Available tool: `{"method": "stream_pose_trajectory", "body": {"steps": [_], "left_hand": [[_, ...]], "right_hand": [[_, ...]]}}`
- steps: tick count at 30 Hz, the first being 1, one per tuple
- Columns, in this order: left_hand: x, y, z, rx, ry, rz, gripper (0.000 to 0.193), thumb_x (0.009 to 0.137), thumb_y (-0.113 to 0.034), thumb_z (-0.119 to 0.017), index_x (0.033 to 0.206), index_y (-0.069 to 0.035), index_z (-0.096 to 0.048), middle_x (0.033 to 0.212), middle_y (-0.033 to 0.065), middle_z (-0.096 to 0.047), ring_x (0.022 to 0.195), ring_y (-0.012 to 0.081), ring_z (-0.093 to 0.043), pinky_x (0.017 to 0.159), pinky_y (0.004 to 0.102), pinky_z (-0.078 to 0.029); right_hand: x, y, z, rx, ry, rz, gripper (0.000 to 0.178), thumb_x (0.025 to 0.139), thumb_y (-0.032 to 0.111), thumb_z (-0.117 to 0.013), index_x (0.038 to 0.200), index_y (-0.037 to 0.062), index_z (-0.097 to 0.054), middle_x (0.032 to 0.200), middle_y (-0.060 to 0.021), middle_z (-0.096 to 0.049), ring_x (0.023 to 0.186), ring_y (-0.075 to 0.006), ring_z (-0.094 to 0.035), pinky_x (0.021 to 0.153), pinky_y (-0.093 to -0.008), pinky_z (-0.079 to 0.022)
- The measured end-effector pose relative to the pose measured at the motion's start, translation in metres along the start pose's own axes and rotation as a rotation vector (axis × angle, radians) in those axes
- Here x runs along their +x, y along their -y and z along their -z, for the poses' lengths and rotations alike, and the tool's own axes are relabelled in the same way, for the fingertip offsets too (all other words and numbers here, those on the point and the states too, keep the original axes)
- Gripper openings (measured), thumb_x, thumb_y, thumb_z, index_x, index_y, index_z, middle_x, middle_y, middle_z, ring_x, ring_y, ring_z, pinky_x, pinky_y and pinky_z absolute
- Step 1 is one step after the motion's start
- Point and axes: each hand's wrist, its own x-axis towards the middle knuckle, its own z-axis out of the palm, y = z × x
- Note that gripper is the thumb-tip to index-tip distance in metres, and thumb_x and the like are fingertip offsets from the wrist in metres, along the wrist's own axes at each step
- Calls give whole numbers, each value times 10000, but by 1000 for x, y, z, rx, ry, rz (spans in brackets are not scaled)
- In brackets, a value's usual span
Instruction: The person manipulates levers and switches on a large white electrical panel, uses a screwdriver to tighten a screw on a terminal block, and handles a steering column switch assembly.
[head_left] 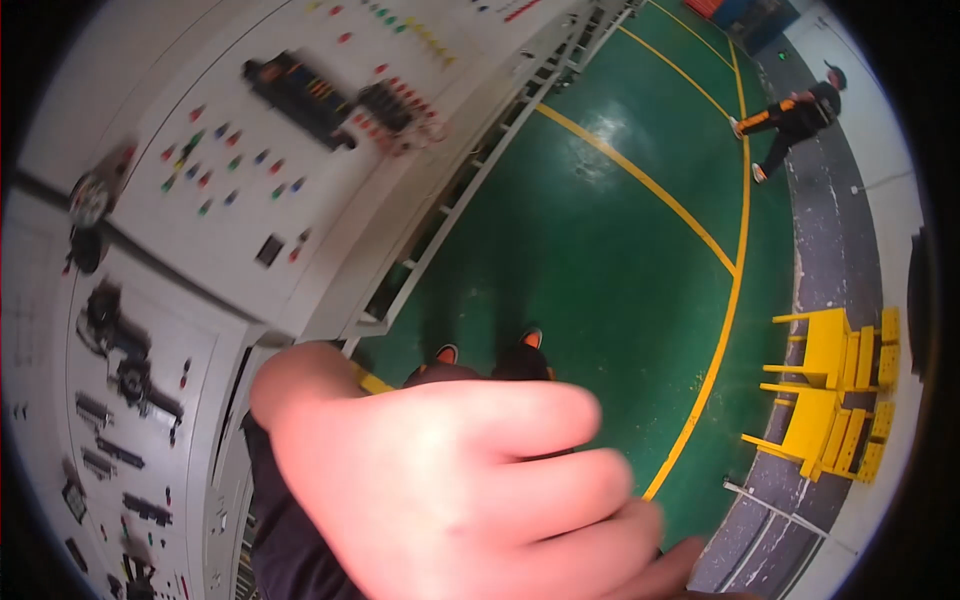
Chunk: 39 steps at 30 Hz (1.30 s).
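Observation:
My left hand [450,490] fills the lower middle of the view, very close and brightly lit. The back of it faces up, and its fingers curl together toward the right. Whatever they may hold is hidden beneath them. A dark sleeve [285,530] shows below the wrist. Past the fingertips, at the lower edge, is a darker strip of skin [683,567], probably part of my right hand; its fingers are hidden. Neither hand visibly touches the workbench panel [330,215] on the left.
The panel carries coloured sockets [235,160] and a black module [298,97]. More components [130,380] are mounted at lower left. Yellow stools [820,400] stand by the right wall. A person [795,120] is at far right. Yellow lines [640,175] cross the green floor [580,270].

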Motion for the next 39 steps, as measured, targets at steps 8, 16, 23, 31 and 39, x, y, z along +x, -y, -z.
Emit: {"method": "stream_pose_trajectory", "body": {"steps": [8, 16, 23, 31, 39], "left_hand": [[66, 122, -115, -317, 79, 6, 217, 789, -43, -574, 987, -85, -651, 727, 47, -647, 495, 161, -531, 459, 255, -376], [136, 251, -212, -127, 232, 361, 183, 775, -52, -576, 921, 43, -631, 723, 115, -648, 524, 183, -568, 475, 290, -433], [186, 300, -264, 53, 151, 87, 94, 807, -132, -632, 894, -99, -645, 796, 43, -621, 513, 130, -493, 447, 230, -331], [168, 416, -227, -190, 161, 242, 284, 726, -201, -605, 968, -54, -586, 824, 50, -471, 703, 176, -476, 602, 298, -390], [148, 564, -160, -50, -15, 218, 502, 852, -259, -551, 1260, 7, -427, 1129, 168, -501, 956, 247, -535, 775, 340, -441]], "right_hand": [[140, 30, 132, 663, 20, -335, 142, 801, 91, -502, 785, 52, -638, 632, -92, -592, 535, -194, -575, 423, -325, -420], [301, 48, 370, 1085, -296, -225, 173, 854, 100, -512, 991, 31, -590, 797, -80, -626, 567, -148, -567, 418, -292, -416], [382, 67, 435, 818, -224, -244, 148, 812, 78, -571, 954, 50, -605, 767, -39, -617, 580, -121, -576, 441, -266, -397], [441, 97, 414, 560, -261, -267, 58, 816, 110, -541, 798, 63, -571, 644, -53, -552, 504, -165, -548, 418, -312, -413], [499, 142, 552, 825, -551, -578, 134, 813, 149, -521, 708, 72, -489, 551, -41, -483, 419, -178, -492, 349, -345, -388]]}}
